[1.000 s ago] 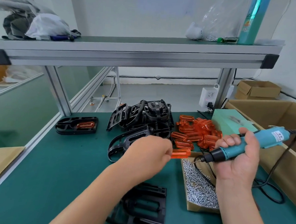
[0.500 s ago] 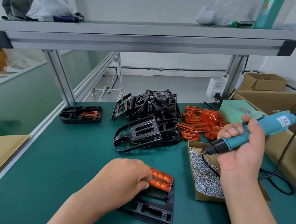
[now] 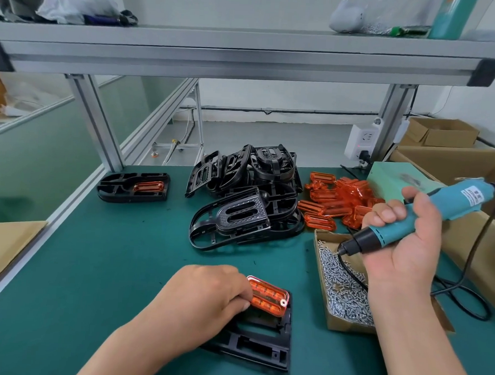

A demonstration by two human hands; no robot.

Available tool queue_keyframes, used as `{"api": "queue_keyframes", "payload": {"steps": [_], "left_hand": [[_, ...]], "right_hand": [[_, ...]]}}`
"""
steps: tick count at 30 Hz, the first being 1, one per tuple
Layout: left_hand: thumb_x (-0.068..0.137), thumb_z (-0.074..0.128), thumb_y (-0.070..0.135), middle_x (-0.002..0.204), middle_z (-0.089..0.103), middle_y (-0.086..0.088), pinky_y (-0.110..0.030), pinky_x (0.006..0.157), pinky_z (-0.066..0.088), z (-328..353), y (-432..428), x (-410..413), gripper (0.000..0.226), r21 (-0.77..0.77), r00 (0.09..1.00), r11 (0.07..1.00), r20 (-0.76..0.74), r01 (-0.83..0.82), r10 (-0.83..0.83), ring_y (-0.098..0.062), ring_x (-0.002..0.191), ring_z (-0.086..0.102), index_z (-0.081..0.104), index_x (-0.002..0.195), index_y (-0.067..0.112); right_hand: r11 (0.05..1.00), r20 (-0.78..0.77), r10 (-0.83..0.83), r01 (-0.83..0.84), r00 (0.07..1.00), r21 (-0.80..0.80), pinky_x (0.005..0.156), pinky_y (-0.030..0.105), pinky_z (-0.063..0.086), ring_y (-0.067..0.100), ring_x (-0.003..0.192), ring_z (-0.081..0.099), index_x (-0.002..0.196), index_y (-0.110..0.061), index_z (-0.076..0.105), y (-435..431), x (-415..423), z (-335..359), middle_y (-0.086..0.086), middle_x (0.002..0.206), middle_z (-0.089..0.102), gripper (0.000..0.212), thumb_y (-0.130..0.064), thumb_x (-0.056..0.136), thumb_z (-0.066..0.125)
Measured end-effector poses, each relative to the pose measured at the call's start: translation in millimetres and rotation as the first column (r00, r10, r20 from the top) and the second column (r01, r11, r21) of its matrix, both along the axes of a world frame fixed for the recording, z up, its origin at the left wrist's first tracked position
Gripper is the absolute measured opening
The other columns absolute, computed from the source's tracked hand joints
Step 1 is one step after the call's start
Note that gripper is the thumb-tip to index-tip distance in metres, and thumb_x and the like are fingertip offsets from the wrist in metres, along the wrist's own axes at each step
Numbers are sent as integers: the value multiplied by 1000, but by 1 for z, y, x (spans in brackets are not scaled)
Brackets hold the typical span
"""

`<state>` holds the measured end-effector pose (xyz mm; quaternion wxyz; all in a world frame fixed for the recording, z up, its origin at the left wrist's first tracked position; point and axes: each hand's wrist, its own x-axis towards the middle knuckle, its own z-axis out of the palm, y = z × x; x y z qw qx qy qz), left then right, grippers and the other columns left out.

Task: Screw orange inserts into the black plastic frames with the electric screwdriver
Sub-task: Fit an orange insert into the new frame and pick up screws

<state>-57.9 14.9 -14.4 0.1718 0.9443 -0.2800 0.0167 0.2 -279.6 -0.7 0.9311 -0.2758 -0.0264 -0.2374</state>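
Now | left hand (image 3: pixel 206 294) pinches insert (image 3: pixel 269 296) at frame (image 3: pixel 261 345) far edge | right hand (image 3: pixel 403 250) grips screwdriver (image 3: pixel 463 198) aloft

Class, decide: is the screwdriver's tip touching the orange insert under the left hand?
Apart. Head view: the tip of the screwdriver is over the screw box, mat separating it from the orange insert.

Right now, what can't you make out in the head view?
Head view:
black frame: left part hidden under the left hand.
orange insert: left end covered by the fingers; seating unclear.
electric screwdriver: tip too small to show whether it carries a screw; label print unreadable.
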Motion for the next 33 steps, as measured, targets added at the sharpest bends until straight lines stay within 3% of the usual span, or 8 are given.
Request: {"api": "queue_keyframes", "payload": {"steps": [5,8,12,17,23,27,30,33], "left_hand": [[88,55,48,65,50,23,-8,54,31,6,4,-7,17,-43,988,996,128,-84,89,-3,61,48,62,81,35],[87,58,51,63,54,16,-21,50,36,3,0,-10,25,35,976,993,192,-109,101,-10,56,49,54,73,31],[94,45,63,77,58,12,-28,65,45,-3,-4,-9,36,46,984,989,116,-141,135,-13,72,55,53,85,29],[90,36,72,76,59,17,-21,64,42,0,-3,-5,46,-49,990,991,53,-128,131,-8,76,56,61,89,34],[94,60,58,87,53,44,-13,59,32,0,-2,3,20,-67,987,985,-11,-162,161,6,75,53,65,106,42],[97,53,60,69,51,21,-17,65,33,1,-6,10,46,-50,986,988,65,-149,152,-5,81,59,55,141,47],[95,43,66,66,47,17,-23,63,34,6,-11,19,55,5,985,994,132,-114,112,-11,87,62,47,148,51],[95,35,73,86,67,17,-28,70,46,6,-13,25,59,46,989,995,125,-88,82,-9,96,66,44,149,53]], "right_hand": [[1000,-16,-1,1,1000,2,65,22,42,8,66,45,106,-19,60,0,0,0,-6,78,45,9,-25,102,66],[1000,-14,3,-3,1000,15,65,22,41,9,67,44,108,-19,59,0,0,1,-6,78,44,10,-25,102,65],[1000,-19,1,-1,1000,13,65,22,42,8,67,45,109,-19,59,1,0,1,-6,78,44,12,-25,102,66],[1000,-24,3,-2,1000,19,65,22,43,8,67,45,109,-19,58,0,-1,1,-6,78,44,13,-24,101,67],[1000,-14,13,-12,1000,28,65,22,43,8,66,45,110,-19,58,0,-1,2,-6,77,44,13,-24,102,66],[999,-14,17,-16,1000,28,64,22,43,8,66,44,107,-19,59,2,-1,2,-6,76,44,9,-23,102,65],[999,-17,22,-21,1000,27,64,22,43,8,66,44,107,-19,59,5,-1,2,-6,76,44,8,-23,102,64],[999,-26,28,-27,999,28,63,22,42,8,66,44,106,-19,60,5,-1,2,-6,76,43,6,-23,103,63]]}}
